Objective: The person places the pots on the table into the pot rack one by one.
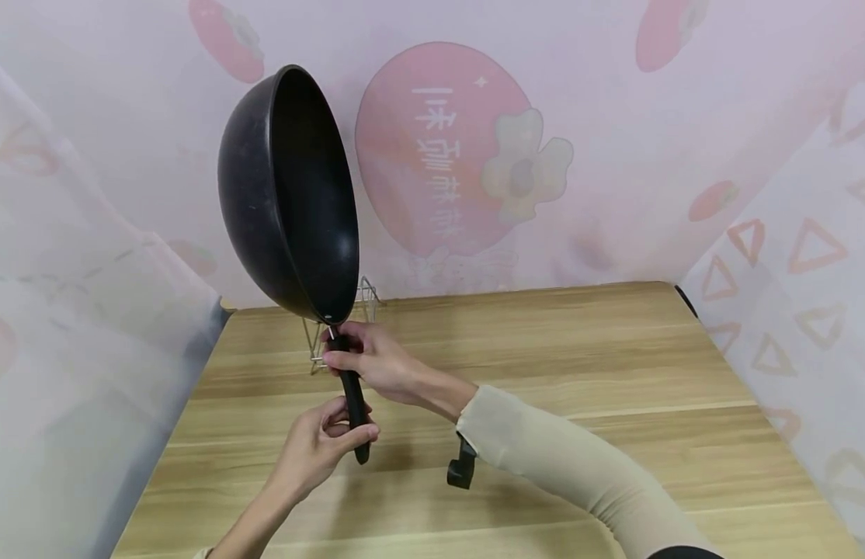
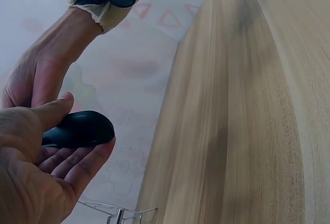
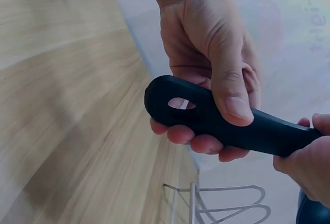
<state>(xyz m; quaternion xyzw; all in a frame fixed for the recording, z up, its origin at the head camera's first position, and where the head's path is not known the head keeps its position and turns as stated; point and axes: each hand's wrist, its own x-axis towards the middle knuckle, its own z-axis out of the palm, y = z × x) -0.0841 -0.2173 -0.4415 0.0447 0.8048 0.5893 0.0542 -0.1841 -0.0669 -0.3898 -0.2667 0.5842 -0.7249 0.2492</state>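
A dark, deep pan (image 1: 300,194) is held aloft by its black handle (image 1: 354,404), the bowl uppermost and tilted, with the open side facing right in the head view. Taking the wire rack (image 3: 193,201) as landmark, the bowl appears above it in the head view and hides part of it; whether bowl and rack touch cannot be told. The right hand (image 1: 380,361), just beside the rack on its right as seen by the head camera, pinches the upper handle close to the bowl. The left hand (image 1: 317,446), on the near side of the rack, grasps the lower end of the handle, its thumb on one face and its fingers round the other. An oval hole (image 3: 181,103) pierces this end, as the right wrist view shows. The rack itself stands on the wood-grained tabletop (image 1: 579,373), which extends to the right of the rack and toward the wearer. A pale sleeve (image 1: 565,442) covers the right forearm, right of the rack and nearer the wearer; a small black device (image 1: 460,470) is attached at its cuff. Behind the rack rises a pink backdrop (image 1: 600,155) printed with fruit motifs.
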